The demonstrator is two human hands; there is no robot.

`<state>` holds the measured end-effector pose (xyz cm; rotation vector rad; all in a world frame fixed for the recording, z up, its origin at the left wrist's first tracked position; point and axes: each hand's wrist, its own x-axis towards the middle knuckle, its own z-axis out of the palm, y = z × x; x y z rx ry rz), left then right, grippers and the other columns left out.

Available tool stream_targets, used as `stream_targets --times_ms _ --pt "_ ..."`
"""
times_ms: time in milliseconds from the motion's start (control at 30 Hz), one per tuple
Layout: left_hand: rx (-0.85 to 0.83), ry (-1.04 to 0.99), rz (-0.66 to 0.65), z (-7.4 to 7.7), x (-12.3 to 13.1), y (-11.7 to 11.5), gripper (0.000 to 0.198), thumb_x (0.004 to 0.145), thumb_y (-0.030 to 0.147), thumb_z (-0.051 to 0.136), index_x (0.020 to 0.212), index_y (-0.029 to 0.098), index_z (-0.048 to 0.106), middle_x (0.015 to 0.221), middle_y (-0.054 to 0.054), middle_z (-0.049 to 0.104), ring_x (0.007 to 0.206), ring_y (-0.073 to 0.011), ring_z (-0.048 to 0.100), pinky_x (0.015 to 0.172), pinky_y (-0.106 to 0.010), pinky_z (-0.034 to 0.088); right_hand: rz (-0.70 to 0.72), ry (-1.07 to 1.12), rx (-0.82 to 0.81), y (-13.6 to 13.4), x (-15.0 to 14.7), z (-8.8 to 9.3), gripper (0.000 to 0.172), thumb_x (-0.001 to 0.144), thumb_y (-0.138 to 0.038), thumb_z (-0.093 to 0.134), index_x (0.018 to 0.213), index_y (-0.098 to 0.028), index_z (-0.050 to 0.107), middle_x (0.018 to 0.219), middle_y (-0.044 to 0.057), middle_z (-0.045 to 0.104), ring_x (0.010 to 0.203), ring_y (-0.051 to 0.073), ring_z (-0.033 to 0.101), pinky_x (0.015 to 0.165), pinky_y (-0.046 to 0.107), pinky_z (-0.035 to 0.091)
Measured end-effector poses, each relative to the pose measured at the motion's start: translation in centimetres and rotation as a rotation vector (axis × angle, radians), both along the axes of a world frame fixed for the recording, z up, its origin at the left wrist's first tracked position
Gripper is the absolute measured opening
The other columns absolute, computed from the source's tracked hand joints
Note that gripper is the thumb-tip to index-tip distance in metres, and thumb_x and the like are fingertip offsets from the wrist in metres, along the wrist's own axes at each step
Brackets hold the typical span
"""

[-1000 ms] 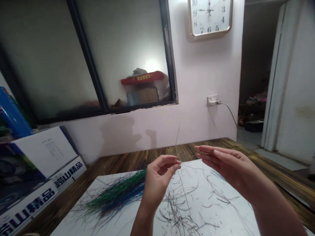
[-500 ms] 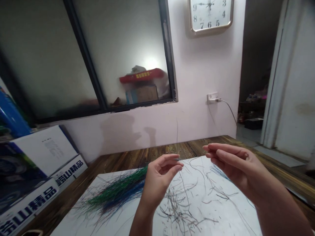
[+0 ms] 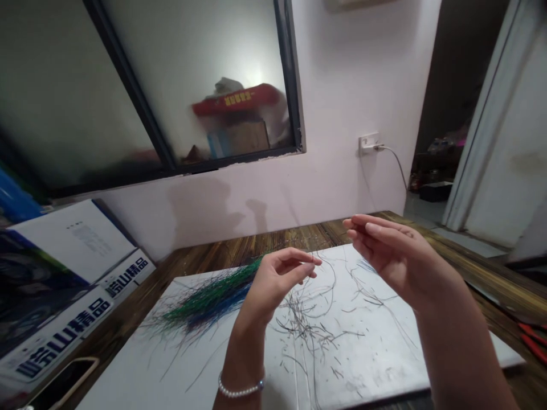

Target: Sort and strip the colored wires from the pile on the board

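Grip loose on both sides: the left hand and right hand are raised and curled above the work, no strand visibly pinched, though anything hair-thin would be too fine to tell. Just beside the left hand lies a green-and-blue bundle of fine fibres, with loose dark strands scattered to its right, all on a white board atop the brown wooden desk — a pearl bracelet circles the left wrist

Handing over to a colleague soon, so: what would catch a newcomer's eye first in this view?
A green and blue bundle of fine strands fans out on the left of a white board, with loose dark strands scattered mid-board. Above them the left hand and right hand are raised, a pearl bracelet circling the left wrist.
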<state>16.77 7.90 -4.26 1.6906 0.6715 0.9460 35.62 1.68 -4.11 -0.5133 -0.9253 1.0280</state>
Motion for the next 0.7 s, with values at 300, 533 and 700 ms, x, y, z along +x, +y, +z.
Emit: stream_targets --times_ms 300,533,700 --pt "-0.097 0.025 -0.157 0.1 0.1 -0.2 0.008 0.079 0.025 0.062 0.076 0.018 0.062 0.089 -0.007 0.072 0.057 -0.0089 0.049 0.05 -0.022 0.033 0.019 -0.024 -0.013 0.3 -0.6 -0.1 0.018 0.083 -0.016 0.06 0.086 -0.024 0.075 0.092 0.0 0.074 0.089 0.013 0.068 0.089 0.02 0.052" --pt "-0.083 0.033 -0.098 0.1 0.1 -0.1 0.009 0.078 0.028 0.061 0.075 0.019 0.061 0.096 -0.008 0.071 0.063 -0.0103 0.053 0.051 -0.022 0.035 0.024 -0.009 -0.019 0.2 -1.0 0.0 0.02 0.083 -0.013 0.058 0.083 -0.024 0.075 0.088 -0.001 0.075 0.09 0.013 0.068 0.091 0.021 0.053" --pt "-0.193 -0.022 -0.179 0.1 0.2 0.0 0.012 0.074 0.029 0.062 0.071 0.02 0.056 0.094 -0.008 0.072 0.056 -0.0097 0.052 0.049 -0.023 0.034 -0.012 -0.042 -0.046 0.3 -1.1 0.2 0.02 0.081 -0.015 0.058 0.083 -0.025 0.075 0.089 -0.002 0.074 0.092 0.015 0.068 0.093 0.026 0.052"
